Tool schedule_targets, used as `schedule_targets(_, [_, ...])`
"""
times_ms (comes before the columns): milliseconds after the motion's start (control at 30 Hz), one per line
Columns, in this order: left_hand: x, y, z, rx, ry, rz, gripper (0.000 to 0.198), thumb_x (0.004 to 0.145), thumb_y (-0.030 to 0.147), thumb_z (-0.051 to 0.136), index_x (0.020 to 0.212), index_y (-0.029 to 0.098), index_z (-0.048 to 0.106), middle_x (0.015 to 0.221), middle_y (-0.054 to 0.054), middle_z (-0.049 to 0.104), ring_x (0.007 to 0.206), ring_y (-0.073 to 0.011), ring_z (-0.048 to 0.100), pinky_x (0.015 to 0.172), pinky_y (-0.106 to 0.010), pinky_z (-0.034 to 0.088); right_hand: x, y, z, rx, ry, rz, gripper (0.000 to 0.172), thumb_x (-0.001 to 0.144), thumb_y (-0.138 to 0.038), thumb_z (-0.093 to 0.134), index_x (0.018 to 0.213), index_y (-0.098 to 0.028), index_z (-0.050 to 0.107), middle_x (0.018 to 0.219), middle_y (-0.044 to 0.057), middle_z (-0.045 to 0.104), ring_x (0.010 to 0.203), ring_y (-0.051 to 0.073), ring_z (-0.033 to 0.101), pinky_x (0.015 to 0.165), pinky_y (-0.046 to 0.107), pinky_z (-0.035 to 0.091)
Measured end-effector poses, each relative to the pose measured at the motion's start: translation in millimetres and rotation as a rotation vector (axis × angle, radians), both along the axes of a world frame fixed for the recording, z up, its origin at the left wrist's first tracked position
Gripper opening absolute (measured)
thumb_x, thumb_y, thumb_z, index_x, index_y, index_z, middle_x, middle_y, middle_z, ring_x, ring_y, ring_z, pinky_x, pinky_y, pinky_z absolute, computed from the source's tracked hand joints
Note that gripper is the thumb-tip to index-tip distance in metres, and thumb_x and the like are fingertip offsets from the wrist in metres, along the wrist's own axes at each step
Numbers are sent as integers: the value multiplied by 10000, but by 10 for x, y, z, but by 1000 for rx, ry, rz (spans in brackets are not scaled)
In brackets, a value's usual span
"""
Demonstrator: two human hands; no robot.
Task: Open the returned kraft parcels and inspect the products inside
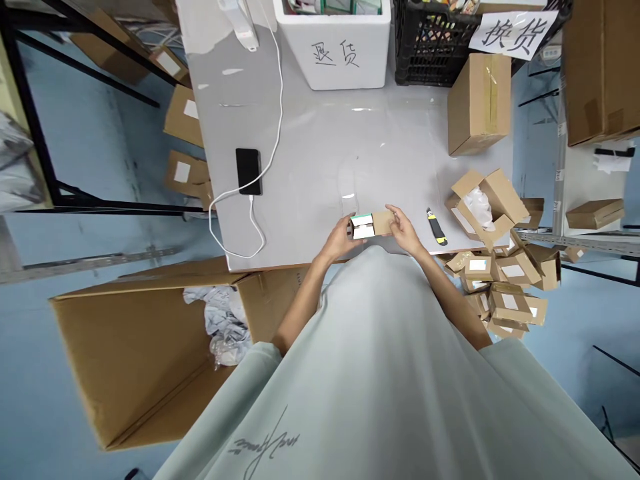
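My left hand (339, 240) grips a small box (363, 231) from its left side, close to the table's front edge. The box has white and green parts showing at its open end. From it a plain brown cardboard flap (383, 223) sticks out to the right. My right hand (405, 231) has its fingers closed on the flap's right edge. What lies inside the box is too small to make out. A black and yellow utility knife (437, 227) lies on the table to the right of my right hand.
On the grey table (320, 147) lie a phone (249, 170) and a white cable (280, 87). Behind stand a white bin (340, 57), a black crate (425, 47) and a closed carton (477, 103). An opened carton (463, 217) sits right; a large box (135, 353) stands lower left.
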State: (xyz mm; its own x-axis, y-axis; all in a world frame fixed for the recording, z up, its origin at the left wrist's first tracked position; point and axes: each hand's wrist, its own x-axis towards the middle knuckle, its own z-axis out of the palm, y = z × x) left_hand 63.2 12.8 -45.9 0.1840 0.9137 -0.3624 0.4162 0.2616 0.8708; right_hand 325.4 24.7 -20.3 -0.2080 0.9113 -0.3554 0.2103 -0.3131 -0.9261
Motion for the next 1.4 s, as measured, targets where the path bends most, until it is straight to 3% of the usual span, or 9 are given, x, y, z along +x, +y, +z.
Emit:
schedule_targets(100, [-66, -16, 234, 81, -71, -5, 1009, 827, 547, 972, 1701, 251, 562, 1735, -217, 586, 1530, -361, 661, 1181, -519, 648, 26, -43, 29, 132, -252, 26, 625, 1107, -501, 562, 1657, -205, 574, 1556, 191, 696, 1453, 339, 671, 1271, 576, 587])
schedule_targets(200, [-92, 26, 406, 169, -25, -53, 704, 961, 524, 845, 1602, 277, 690, 1652, -152, 664, 1480, -326, 690, 1159, -493, 662, -7, -83, 163, 306, -516, 121, 488, 1093, -264, 558, 1562, -210, 681, 1627, 214, 639, 1519, 385, 591, 1305, 629, 523])
schedule_targets(300, [-79, 83, 479, 209, 49, -129, 469, 993, 458, 790, 1423, 272, 816, 1502, -119, 749, 1337, -303, 753, 1132, -478, 671, -105, -122, 321, 435, -648, 349, 377, 1109, -154, 508, 1343, -215, 798, 1466, 210, 725, 1395, 392, 622, 1256, 616, 527])
schedule_targets(433, [-36, 98, 525, 237, 77, -185, 416, 963, 425, 821, 1348, 271, 854, 1436, -110, 782, 1305, -320, 771, 1107, -456, 671, -221, -158, 461, 498, -673, 560, 322, 1178, -248, 516, 1279, -196, 818, 1322, 193, 780, 1288, 374, 660, 1219, 569, 532])
schedule_targets(633, [30, 98, 574, 285, 163, -241, 397, 1031, 316, 679, 1388, 274, 846, 1400, -101, 809, 1187, -295, 806, 1101, -451, 653, -276, -169, 528, 489, -703, 691, 349, 1128, -332, 741, 1450, -203, 782, 1466, 207, 737, 1388, 406, 650, 1203, 584, 555])
schedule_targets(767, [57, 135, 547, 340, 216, -263, 403, 1054, 308, 642, 1395, 242, 845, 1400, -124, 816, 1193, -306, 813, 1076, -445, 658, -326, -134, 569, 460, -791, 670, 379, 1138, -168, 654, 1505, -189, 748, 1514, 221, 702, 1417, 395, 631, 1225, 567, 535])
schedule_targets(933, [63, 277, 571, 381, 223, -259, 376, 1057, 331, 662, 1352, 224, 868, 1423, -126, 819, 1183, -301, 821, 1086, -441, 666, -386, -2, 652, 481, -873, 662, 337, 1112, -190, 717, 1443, -129, 729, 1403, 235, 712, 1358, 396, 620, 1185, 531, 524])
schedule_targets(1133, [88, 562, 658, 368, 133, -170, 337, 1042, 349, 737, 1326, 221, 864, 1436, -119, 806, 1302, -295, 791, 1094, -418, 689, -392, 215, 621, 542, -984, 562, 280, 1182, -125, 503, 1323, -143, 744, 1317, 216, 751, 1264, 367, 649, 1147, 486, 527])
schedule_targets(1400, [184, 500, 388, 374, 3, -79, 277, 1042, 326, 773, 1299, 223, 795, 1701, -165, 610, 1404, -283, 744, 1125, -442, 680, -266, 414, 456, 598, -827, 489, 273, 1152, -138, 499, 1308, -187, 717, 1538, 209, 712, 1370, 368, 625, 1203, 554, 557])
